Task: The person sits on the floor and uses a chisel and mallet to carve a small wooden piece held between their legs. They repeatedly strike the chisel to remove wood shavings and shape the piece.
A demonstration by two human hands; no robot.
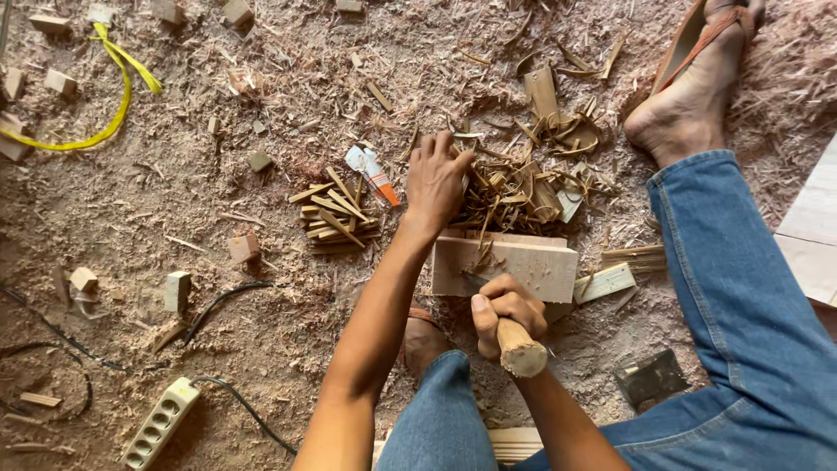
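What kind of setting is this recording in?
Most likely an informal woodworking spot on the ground. Sawdust and shavings cover the floor, cut sticks lie piled, and the right hand grips a wooden-handled tool at a wood block.

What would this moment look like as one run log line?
left hand: reaching into wood strips | right hand: gripping wooden-handled knife | wood block: on sawdust floor

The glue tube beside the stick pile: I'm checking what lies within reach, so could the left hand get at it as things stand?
Probably yes. The left hand rests on the shavings right beside the glue tube, with only sawdust between them; it appears to hold nothing, though its fingertips are partly buried.
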